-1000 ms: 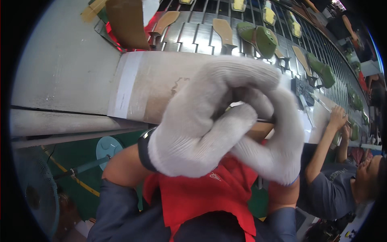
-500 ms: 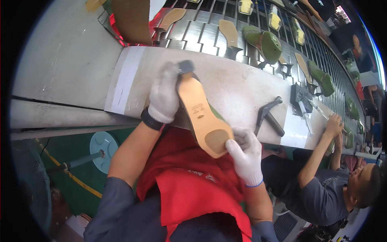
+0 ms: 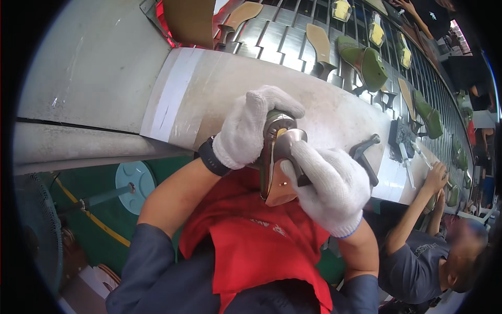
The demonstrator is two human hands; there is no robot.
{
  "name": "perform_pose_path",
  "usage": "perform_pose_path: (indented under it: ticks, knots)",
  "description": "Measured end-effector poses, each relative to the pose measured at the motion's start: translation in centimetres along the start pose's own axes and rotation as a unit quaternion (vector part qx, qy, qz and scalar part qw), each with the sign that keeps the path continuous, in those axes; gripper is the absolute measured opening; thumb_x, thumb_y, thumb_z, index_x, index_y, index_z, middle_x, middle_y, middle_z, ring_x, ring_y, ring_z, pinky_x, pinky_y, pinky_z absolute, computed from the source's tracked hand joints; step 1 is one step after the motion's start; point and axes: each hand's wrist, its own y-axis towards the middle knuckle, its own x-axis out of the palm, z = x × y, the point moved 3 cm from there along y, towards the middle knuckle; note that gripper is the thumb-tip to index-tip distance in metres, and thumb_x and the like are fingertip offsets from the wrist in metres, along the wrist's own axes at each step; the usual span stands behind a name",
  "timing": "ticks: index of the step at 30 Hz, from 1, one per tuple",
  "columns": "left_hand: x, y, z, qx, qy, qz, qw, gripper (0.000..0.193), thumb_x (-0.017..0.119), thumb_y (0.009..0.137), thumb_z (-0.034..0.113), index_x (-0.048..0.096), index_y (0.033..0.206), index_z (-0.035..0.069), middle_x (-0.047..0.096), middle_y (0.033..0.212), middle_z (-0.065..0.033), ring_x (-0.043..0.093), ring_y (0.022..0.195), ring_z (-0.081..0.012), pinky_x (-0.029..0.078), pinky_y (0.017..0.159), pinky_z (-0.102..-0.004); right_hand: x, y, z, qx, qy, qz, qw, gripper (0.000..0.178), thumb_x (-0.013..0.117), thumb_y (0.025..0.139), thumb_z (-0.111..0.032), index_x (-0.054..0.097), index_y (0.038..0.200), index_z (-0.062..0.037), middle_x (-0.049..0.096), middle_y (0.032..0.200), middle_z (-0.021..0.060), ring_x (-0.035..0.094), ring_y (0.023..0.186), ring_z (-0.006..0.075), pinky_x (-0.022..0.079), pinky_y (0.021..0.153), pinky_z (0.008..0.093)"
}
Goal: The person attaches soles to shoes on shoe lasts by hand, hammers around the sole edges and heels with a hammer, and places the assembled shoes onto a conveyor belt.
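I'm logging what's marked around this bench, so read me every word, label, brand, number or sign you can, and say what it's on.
Red apron: pale lettering, too small and creased to make out a full word.
Co-worker's grey shirt: lettering, too small and blurred to read.
Dark shirt at the upper right: small white mark, too small to read.

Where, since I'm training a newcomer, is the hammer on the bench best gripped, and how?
Probably by its dark handle, coming from the near side: it slants toward the near edge of the bench, while the head lies farther away.
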Motion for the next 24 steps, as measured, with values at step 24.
perform_pose_path:
  ticks: [24]
  knots:
    - [-0.9,2.6,0.0,-0.013,0.07,0.025,0.997,0.098,0.006,0.116,0.069,0.075,0.11,-0.001,0.075,0.109,-0.0126,0.07,0.1,-0.0224,0.054,0.098,-0.0353,3.6,2.2,3.1,-0.022,-0.042,0.016,0.999,0.049,0.087,0.079,-0.004,0.076,0.126,-0.0033,0.071,0.088,0.0107,0.07,0.075,0.0309,0.058,0.067,0.0419]
